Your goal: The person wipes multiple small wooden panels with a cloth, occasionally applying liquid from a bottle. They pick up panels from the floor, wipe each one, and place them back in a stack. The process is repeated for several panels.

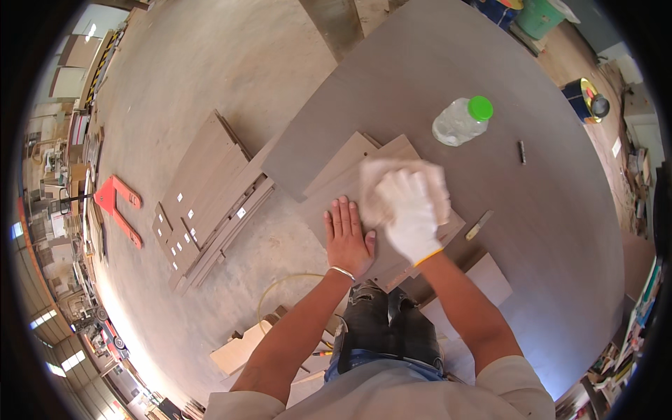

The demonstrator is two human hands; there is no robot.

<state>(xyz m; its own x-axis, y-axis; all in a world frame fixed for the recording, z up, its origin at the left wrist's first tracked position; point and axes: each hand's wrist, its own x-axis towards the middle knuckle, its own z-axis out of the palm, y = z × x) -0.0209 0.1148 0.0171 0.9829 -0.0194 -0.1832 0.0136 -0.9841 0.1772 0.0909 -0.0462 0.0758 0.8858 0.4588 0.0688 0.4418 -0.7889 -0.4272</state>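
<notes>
My right hand point(411, 217), in a white glove, presses a white cloth point(378, 175) flat onto the top wooden board point(343, 187) of a small stack. My bare left hand point(348, 239) lies flat on that board just to the left of the cloth, fingers together and pointing away from me. The boards rest on a large grey table point(532, 231). A thin bracelet circles my left wrist.
A clear plastic bottle with a green cap point(462, 120) lies on the table beyond the boards. A small dark stick point(521, 152) and a pale strip point(479, 225) lie to the right. On the floor at left are stacked panels point(206, 199), an orange pallet jack point(119, 210) and a yellow hose point(269, 297).
</notes>
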